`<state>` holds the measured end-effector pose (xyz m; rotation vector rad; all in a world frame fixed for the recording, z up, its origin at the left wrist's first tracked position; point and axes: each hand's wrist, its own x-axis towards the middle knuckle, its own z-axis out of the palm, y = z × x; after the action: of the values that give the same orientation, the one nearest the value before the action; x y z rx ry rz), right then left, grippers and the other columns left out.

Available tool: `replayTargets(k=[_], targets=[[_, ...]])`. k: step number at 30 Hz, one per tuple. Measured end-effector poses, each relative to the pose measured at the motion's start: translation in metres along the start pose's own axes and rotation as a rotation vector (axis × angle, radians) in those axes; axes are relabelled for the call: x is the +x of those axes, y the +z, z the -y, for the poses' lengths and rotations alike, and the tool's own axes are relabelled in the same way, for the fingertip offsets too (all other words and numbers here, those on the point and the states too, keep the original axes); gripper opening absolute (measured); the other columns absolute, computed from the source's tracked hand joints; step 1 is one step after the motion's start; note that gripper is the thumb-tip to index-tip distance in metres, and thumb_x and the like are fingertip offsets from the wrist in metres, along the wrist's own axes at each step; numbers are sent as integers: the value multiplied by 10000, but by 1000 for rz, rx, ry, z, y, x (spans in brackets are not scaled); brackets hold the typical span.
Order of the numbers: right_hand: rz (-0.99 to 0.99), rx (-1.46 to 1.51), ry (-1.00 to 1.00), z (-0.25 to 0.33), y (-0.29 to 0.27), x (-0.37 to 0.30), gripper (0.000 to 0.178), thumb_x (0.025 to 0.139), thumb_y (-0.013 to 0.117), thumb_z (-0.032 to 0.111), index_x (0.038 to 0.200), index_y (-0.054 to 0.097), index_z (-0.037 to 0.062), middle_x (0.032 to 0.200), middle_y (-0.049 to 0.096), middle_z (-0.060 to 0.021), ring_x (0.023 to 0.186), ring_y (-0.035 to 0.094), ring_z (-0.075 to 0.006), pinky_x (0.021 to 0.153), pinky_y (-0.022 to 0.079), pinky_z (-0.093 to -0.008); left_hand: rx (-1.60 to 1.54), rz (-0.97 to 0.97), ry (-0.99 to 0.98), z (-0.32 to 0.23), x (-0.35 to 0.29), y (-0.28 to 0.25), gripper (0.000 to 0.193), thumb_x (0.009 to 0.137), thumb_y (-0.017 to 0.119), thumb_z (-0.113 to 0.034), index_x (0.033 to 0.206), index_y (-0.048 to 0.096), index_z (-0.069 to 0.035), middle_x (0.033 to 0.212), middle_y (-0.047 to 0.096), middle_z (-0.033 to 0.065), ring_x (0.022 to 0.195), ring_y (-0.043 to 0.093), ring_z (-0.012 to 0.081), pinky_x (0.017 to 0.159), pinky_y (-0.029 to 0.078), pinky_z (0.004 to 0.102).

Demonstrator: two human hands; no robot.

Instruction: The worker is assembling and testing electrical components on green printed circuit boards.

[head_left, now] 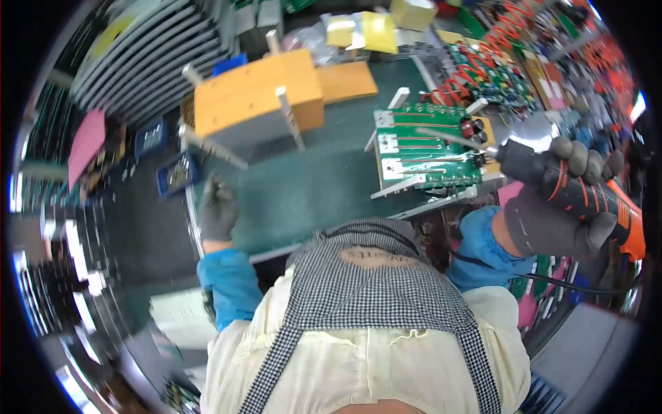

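Note:
My right hand (548, 222), in a dark grey glove, is wrapped round a black and orange power screwdriver (525, 164). Its long bit points left over a green circuit board (431, 148). White metal bars and dark round parts sit on that board, which rests on a fixture with white posts. On the left, my left hand (219, 208), also gloved, is closed with its fingertips curled together; whatever they hold is too small to make out. Beside it stands a small blue tray (176, 174) of small metal parts.
An orange box-like block (258, 93) with white posts stands on the green bench mat (303, 186). Another blue tray (150, 138) lies farther left. Coiled red hose (476, 65) and a heap of circuit boards occupy the far right. A black cable (579, 286) hangs near my right arm.

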<state>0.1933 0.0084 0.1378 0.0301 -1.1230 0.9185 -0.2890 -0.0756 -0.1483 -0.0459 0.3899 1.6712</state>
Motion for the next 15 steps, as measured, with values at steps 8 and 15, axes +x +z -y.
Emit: replayTargets(k=[8, 15], targets=[[-10, 164, 219, -59, 13, -35, 738, 925, 577, 484, 1483, 316, 76, 1029, 613, -113, 883, 621, -276, 847, 527, -506, -71, 45, -321, 163, -65, 115, 315, 976, 577, -97, 1277, 522, -24, 1096, 542, 86, 923, 535, 155, 714, 515, 211], [18, 168, 317, -50, 17, -42, 567, 898, 612, 417, 1271, 467, 16, 992, 603, -96, 898, 627, -256, 858, 525, -487, 211, -2, -219, 195, -86, 174, 248, 1029, 518, -227, 1175, 542, -28, 912, 530, 21, 700, 441, 57, 510, 384, 136]])
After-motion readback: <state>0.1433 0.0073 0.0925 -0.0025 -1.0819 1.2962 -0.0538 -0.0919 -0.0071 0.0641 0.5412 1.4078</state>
